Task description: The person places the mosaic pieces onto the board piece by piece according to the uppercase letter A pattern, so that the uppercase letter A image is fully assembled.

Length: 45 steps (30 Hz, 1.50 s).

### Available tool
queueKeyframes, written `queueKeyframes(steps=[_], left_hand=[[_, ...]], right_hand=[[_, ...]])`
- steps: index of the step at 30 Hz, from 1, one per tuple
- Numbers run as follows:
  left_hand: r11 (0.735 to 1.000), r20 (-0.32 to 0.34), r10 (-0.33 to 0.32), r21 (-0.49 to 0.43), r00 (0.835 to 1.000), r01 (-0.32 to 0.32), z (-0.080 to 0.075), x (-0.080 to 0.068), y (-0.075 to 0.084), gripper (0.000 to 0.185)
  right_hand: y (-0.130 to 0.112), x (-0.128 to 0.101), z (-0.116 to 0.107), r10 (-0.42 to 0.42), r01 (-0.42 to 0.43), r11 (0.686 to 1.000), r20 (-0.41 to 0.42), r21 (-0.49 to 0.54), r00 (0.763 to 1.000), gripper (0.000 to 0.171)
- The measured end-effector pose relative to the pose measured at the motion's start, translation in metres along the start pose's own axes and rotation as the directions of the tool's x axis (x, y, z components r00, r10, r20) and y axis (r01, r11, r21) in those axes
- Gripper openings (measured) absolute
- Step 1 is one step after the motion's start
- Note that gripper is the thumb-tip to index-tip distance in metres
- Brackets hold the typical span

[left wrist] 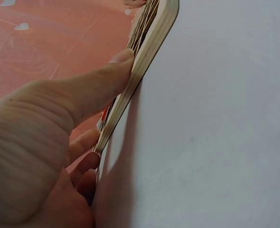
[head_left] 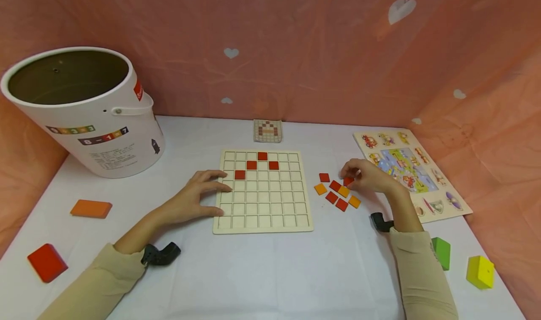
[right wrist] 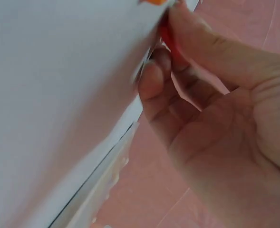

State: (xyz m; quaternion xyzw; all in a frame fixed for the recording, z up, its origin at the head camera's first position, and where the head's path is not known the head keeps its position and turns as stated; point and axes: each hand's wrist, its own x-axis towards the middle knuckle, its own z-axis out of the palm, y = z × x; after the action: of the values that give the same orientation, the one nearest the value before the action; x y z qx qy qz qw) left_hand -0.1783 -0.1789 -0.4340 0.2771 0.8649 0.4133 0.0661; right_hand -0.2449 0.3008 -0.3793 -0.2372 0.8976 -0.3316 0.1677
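- Left hand (head_left: 192,199) is resting with relaxed fingers on the left edge of the grid board (head_left: 263,191), mid-tabletop.
- Right hand (head_left: 367,175) is pinching a red tile (head_left: 348,181) beside the loose tiles (head_left: 336,194), toward the tabletop's right edge.

Grid board (head_left: 263,192) at table centre, loose tiles (head_left: 336,194) just right, bucket (head_left: 84,108) far left w/ puzzle (head_left: 412,172) far right

The grid board (head_left: 263,202) is pale cream with 4 red tiles (head_left: 257,164) set in it. Loose tiles (head_left: 337,194) beside it are red and orange. The counter (head_left: 262,268) is white, and the backdrop (head_left: 296,47) is pink with white hearts.
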Motion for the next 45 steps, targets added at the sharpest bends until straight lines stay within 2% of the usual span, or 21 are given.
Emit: queueKeyframes(steps=[3, 7, 9, 11, 14, 17, 19, 23, 26, 32, 35, 38, 40, 42, 44, 45], left_hand=[[1.000, 0.002, -0.004, -0.003, 1.000, 0.004, 0.000, 0.000, 0.001, 0.051], [1.000, 0.002, 0.002, -0.009, 1.000, -0.002, -0.001, 0.001, 0.002, 0.051], [1.000, 0.002, 0.006, -0.008, 1.000, -0.006, -0.002, 0.002, 0.003, 0.051], [1.000, 0.002, 0.003, -0.007, 1.000, -0.003, -0.002, 0.002, 0.002, 0.050], [1.000, 0.001, -0.001, -0.007, 1.000, 0.001, -0.003, 0.002, 0.002, 0.050], [1.000, -0.002, 0.000, -0.012, 1.000, 0.000, -0.004, 0.002, 0.002, 0.050], [1.000, -0.005, 0.005, -0.014, 1.000, -0.005, -0.004, 0.002, 0.002, 0.049], [1.000, -0.006, 0.001, -0.023, 1.000, -0.001, -0.005, 0.002, 0.003, 0.047], [1.000, -0.007, -0.004, -0.029, 1.000, 0.004, -0.005, 0.002, 0.002, 0.046], [0.999, -0.007, 0.003, -0.039, 1.000, -0.004, -0.002, 0.001, 0.002, 0.046], [0.999, -0.006, -0.001, -0.038, 1.000, 0.001, -0.001, 0.000, 0.001, 0.046], [0.999, -0.003, -0.005, -0.032, 1.000, 0.005, 0.000, 0.000, 0.000, 0.046], [1.000, -0.001, -0.005, -0.028, 1.000, 0.005, 0.000, 0.000, -0.001, 0.046], [1.000, -0.001, -0.002, -0.022, 1.000, 0.002, 0.000, 0.000, 0.000, 0.046], [1.000, -0.003, 0.000, -0.018, 1.000, 0.000, 0.000, 0.000, 0.000, 0.047], [1.000, -0.004, 0.000, -0.018, 1.000, 0.000, -0.001, 0.000, 0.001, 0.047]], right_hand=[[-0.004, 0.002, 0.000, 0.010, -0.010, 1.000, -0.019, -0.003, 1.000, 0.017], [-0.010, 0.007, 0.000, 0.031, -0.031, 1.000, -0.118, 0.006, 0.993, 0.011], [-0.018, 0.014, 0.002, 0.025, -0.020, 0.999, -0.161, 0.031, 0.987, 0.012], [-0.032, 0.026, 0.008, 0.006, 0.005, 0.998, -0.171, 0.067, 0.985, 0.017], [-0.060, 0.051, 0.021, -0.055, 0.068, 0.991, -0.116, 0.112, 0.992, 0.018], [-0.092, 0.079, 0.041, -0.146, 0.147, 0.980, -0.018, 0.138, 0.989, 0.015], [-0.111, 0.097, 0.055, -0.205, 0.196, 0.970, 0.053, 0.143, 0.977, 0.013], [-0.141, 0.123, 0.081, -0.296, 0.268, 0.950, 0.193, 0.159, 0.936, 0.015], [-0.155, 0.134, 0.095, -0.299, 0.267, 0.951, 0.253, 0.154, 0.920, 0.018], [-0.162, 0.135, 0.109, -0.226, 0.200, 0.973, 0.311, 0.113, 0.923, 0.022], [-0.162, 0.130, 0.110, -0.244, 0.250, 0.968, 0.278, 0.015, 0.929, 0.025], [-0.166, 0.120, 0.111, -0.262, 0.299, 0.941, 0.219, -0.156, 0.940, 0.026], [-0.170, 0.110, 0.111, -0.241, 0.297, 0.901, 0.206, -0.317, 0.949, 0.033], [-0.174, 0.098, 0.114, -0.191, 0.279, 0.836, 0.225, -0.473, 0.955, 0.049], [-0.177, 0.085, 0.117, -0.130, 0.263, 0.771, 0.261, -0.580, 0.957, 0.065], [-0.177, 0.080, 0.119, -0.096, 0.252, 0.753, 0.279, -0.608, 0.956, 0.071]])
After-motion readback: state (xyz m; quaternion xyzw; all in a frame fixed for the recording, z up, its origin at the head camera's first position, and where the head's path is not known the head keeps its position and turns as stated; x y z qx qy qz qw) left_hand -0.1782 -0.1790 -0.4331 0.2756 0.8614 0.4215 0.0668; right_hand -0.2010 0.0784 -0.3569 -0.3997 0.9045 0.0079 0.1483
